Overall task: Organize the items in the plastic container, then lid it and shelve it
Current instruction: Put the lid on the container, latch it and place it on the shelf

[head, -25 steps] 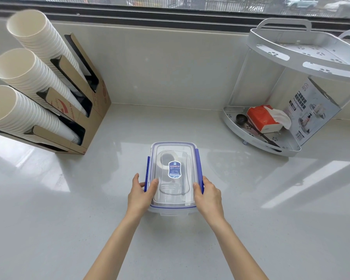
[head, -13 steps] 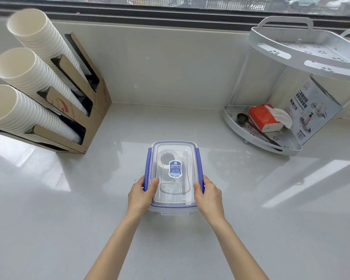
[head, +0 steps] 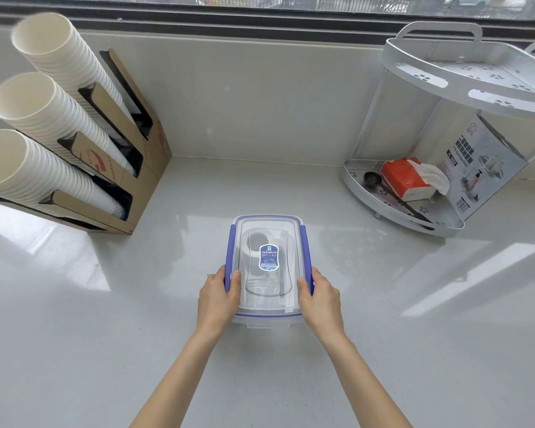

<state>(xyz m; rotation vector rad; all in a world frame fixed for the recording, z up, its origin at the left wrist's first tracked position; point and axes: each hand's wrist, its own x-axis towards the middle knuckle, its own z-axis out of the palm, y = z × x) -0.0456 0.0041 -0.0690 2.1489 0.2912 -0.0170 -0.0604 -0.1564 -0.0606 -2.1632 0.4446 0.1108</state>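
A clear plastic container (head: 267,307) with a lid (head: 254,223) and blue side clips stands on the pale counter (head: 105,335) in the middle. A blue label sits on the lid. Through the lid I make out a white tape roll (head: 249,245) and dim shapes I cannot identify. My left hand (head: 218,296) presses the left blue clip against the container's side, thumb on the lid. My right hand (head: 320,299) does the same on the right clip. A white two-tier corner shelf (head: 414,223) stands at the right back.
A cardboard dispenser (head: 142,168) with three stacks of white paper cups (head: 40,118) leans at the left back. The shelf's lower tier holds an orange tissue pack (head: 405,180), a black scoop (head: 371,179) and a printed box (head: 482,168). A wall and window run behind.
Both hands have stayed on the container's side clips, pressing them closer against its walls. The container has not moved on the counter; the view shifted slightly.
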